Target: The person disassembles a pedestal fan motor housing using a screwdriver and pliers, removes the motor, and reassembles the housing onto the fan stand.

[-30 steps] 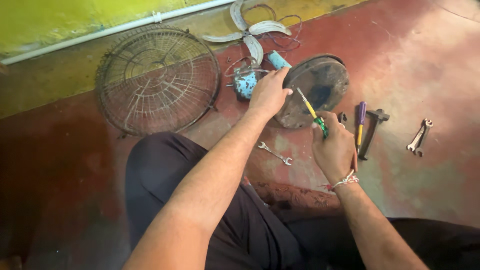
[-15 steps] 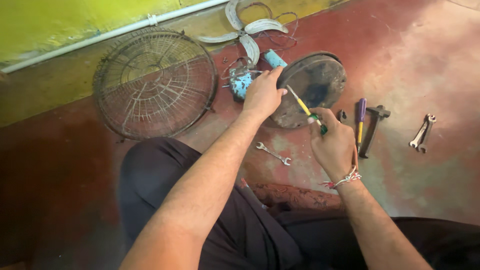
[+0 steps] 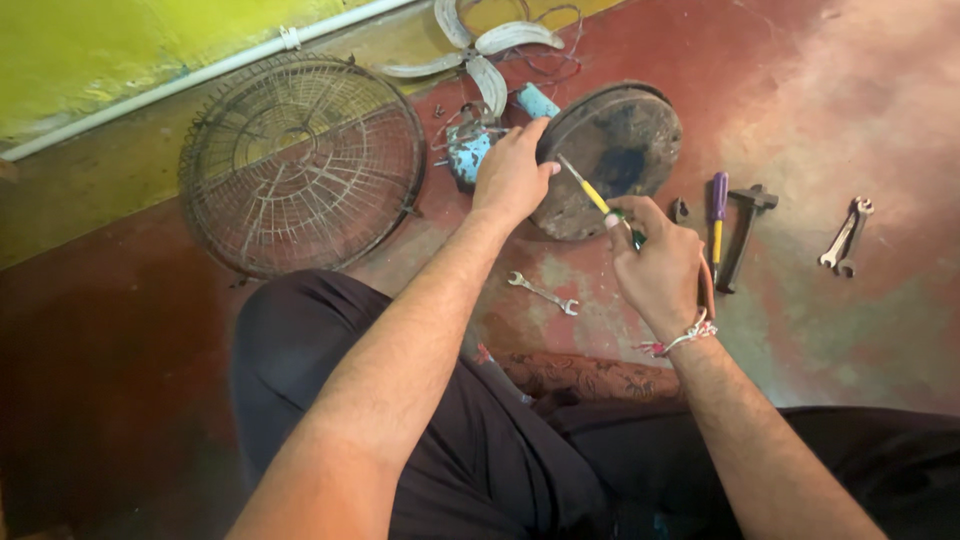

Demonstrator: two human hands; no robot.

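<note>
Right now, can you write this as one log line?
left hand: on blue motor part | right hand: holding screwdriver | tip: at round base | spanner: on floor

1. The round rusty wire fan guard [image 3: 303,165] is blocking the far left floor.
2. A small silver spanner [image 3: 541,293] is lying in the near gap between the forearms.
3. A purple-handled screwdriver [image 3: 717,212], a dark hammer [image 3: 743,232] and paired spanners [image 3: 845,236] are crowding the right.

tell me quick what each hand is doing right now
Left hand: closed on the round dark metal fan base.
Right hand: closed around the yellow-shafted, green-handled screwdriver.
</note>
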